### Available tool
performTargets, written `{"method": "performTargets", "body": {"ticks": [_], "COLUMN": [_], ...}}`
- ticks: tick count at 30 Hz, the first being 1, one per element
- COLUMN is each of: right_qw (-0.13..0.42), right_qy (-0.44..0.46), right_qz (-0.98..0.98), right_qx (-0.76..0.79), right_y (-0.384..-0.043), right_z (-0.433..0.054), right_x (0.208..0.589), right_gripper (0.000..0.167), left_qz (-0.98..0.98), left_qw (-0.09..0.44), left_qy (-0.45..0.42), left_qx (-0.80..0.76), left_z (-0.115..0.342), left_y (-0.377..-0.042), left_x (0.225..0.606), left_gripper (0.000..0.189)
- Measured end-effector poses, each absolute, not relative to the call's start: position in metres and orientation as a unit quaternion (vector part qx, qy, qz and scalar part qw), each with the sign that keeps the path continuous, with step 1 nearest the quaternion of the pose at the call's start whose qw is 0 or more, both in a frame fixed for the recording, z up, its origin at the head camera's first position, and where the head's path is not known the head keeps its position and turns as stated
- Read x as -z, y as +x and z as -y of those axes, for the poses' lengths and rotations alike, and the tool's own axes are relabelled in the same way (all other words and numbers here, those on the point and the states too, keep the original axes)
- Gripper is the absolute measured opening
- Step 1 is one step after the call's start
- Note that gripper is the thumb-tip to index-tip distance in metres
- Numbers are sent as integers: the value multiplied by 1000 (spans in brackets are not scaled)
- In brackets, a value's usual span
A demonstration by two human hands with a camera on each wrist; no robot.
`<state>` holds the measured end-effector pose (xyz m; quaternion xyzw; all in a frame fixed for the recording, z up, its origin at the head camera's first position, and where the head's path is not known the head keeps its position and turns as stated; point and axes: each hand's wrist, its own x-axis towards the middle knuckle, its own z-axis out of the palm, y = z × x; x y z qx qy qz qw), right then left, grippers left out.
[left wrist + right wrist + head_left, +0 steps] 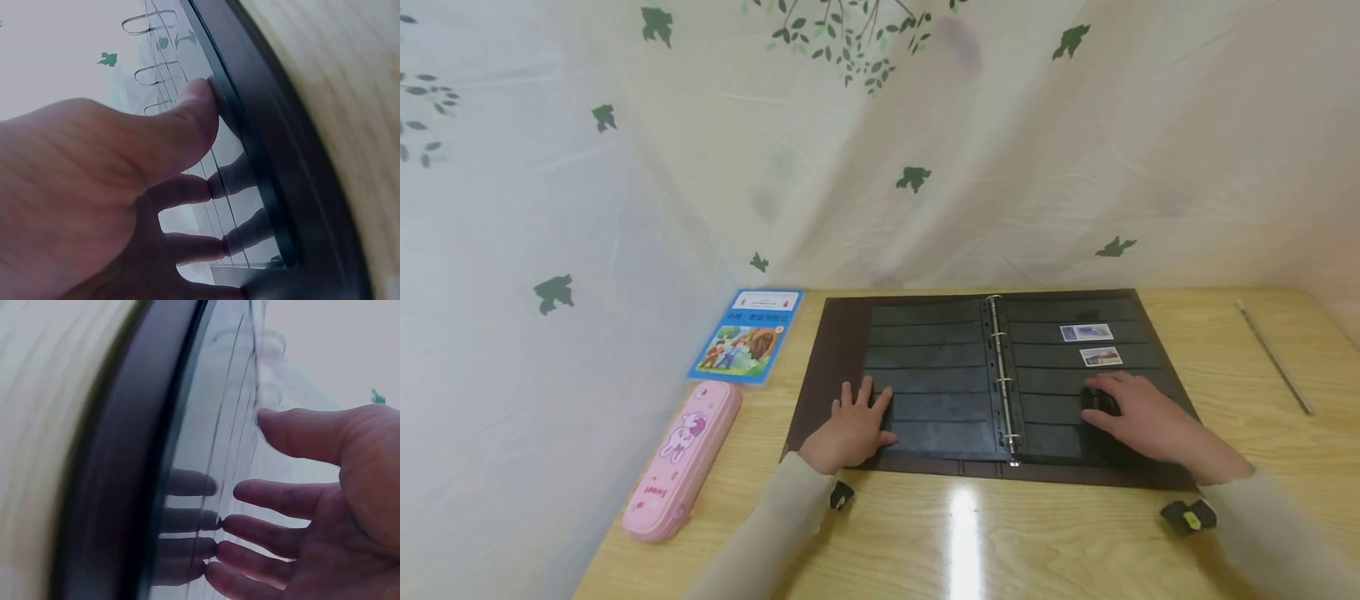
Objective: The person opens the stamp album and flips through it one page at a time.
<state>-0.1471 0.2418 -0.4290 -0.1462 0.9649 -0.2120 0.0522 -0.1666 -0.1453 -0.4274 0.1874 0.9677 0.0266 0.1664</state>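
Left hand (pixel 848 432), right hand (pixel 1142 417): open binder (pixel 951 379) beneath both.

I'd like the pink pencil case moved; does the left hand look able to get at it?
Probably yes: the left hand is spread on the binder, holding nothing, and nothing stands between it and the pencil case.

A pale, creased curtain (pixel 842 225) stands behind the far edge of the table (pixel 1075 537) and along its left edge, cool white at the left and warmer beige toward the right. Dark green birds (pixel 913 178) and leafy branches (pixel 850 42) pattern it. The table is light, yellowish wood grain, its glossy near part catching a bright white reflection (pixel 964 537)
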Motion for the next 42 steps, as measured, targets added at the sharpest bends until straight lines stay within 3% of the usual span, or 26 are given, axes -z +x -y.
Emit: {"method": "performTargets", "body": {"ticks": [8,22,42], "right_qw": [59,72,55], "right_qy": [-110,-77,-89], "right_qz": [-972,-975,-970], "right_qx": [199,194,222], "right_y": [-134,-129,-126], "right_z": [-284,-293,-298], "right_x": [439,436,440], "right_gripper": [70,83,79], "left_qz": [-967,-967,-967], "left_qw": [175,176,171], "left_qy": [179,180,187], "left_qx": [-43,-49,-36], "left_z": [147,148,147], "left_y": [-168,-168,-170], "left_x": [426,427,428], "left_gripper": [69,69,69]}}
